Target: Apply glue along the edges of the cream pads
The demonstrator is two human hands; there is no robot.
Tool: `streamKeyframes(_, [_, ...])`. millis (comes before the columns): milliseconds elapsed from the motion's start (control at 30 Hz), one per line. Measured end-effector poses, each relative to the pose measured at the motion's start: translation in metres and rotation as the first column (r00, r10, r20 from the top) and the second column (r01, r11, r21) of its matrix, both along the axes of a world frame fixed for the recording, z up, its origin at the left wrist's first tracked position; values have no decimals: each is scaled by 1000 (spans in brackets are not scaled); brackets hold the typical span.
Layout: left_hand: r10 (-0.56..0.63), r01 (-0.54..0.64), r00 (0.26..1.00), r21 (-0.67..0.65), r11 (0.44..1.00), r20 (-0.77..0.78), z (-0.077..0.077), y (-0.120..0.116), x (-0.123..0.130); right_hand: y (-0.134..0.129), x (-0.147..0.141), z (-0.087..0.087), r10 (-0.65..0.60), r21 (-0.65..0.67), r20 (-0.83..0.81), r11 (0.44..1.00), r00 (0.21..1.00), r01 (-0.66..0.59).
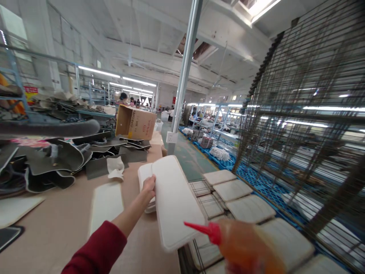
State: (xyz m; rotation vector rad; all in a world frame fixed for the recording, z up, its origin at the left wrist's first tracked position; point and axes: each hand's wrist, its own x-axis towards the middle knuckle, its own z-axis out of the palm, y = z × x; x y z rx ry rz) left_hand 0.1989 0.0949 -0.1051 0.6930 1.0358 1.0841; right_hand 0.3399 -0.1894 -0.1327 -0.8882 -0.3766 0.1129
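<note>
My left hand (148, 187) is closed on the edge of a white rounded panel (176, 201), which is tilted over the right edge of the table. Behind that hand, a stack of similar white panels (145, 172) lies on the tabletop. At the lower right, close to the camera, is a squeeze bottle (248, 243) of amber liquid with a red nozzle. Its tip points left, in front of the held panel's lower right corner. My right hand is at the bottle, smeared by motion and mostly hidden. Another pale panel (106, 205) lies flat, left of my left forearm.
Several pale panels (251, 208) lie on a wire rack right of the table. A tall wire rack (302, 114) rises beyond them. Dark pieces (57, 160) are heaped on the table's left. A cardboard box (137, 123) and a metal post (184, 72) stand ahead. A dark bar (48, 128) juts in from the left.
</note>
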Motion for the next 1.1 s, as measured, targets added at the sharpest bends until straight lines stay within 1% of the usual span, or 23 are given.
streamKeyframes(67, [-40,40,999,59,997,-1,3,-7,-3,1,12,21,66,59,-142,997,988,-58])
streamKeyframes(100, [-67,67,998,86,994,-1,5,-11,-5,1,18,34,125,99,-209,989,970,-106])
streamKeyframes(133, [-97,97,995,111,989,0,8,-15,-7,2,24,47,136,114,-215,987,967,-114])
streamKeyframes(200, [-159,157,987,150,976,0,14,-24,-10,6,33,72,134,160,-117,980,984,-114])
streamKeyframes(267, [-247,245,969,186,952,-11,22,-33,-11,14,40,90,115,167,1,979,993,-114])
streamKeyframes(367, [-389,388,920,218,896,-41,33,-44,-12,24,48,103,112,145,81,982,990,-123])
streamKeyframes(433, [-439,440,897,217,872,-57,39,-50,-12,29,53,104,122,131,85,983,989,-132])
streamKeyframes(600, [-483,484,874,202,851,-61,45,-54,-12,27,58,102,143,98,97,983,985,-152])
streamKeyframes(700, [-490,489,871,169,856,-40,45,-52,-11,21,55,96,147,72,84,986,985,-154])
streamKeyframes(833, [-495,495,868,132,859,-33,43,-50,-10,12,50,84,156,34,62,987,986,-158])
streamKeyframes(933, [-512,511,859,125,851,-23,42,-50,-8,8,47,76,161,14,64,987,985,-163])
streamKeyframes(1100, [-526,525,850,127,842,-22,38,-46,-5,7,42,67,168,-12,70,986,983,-167])
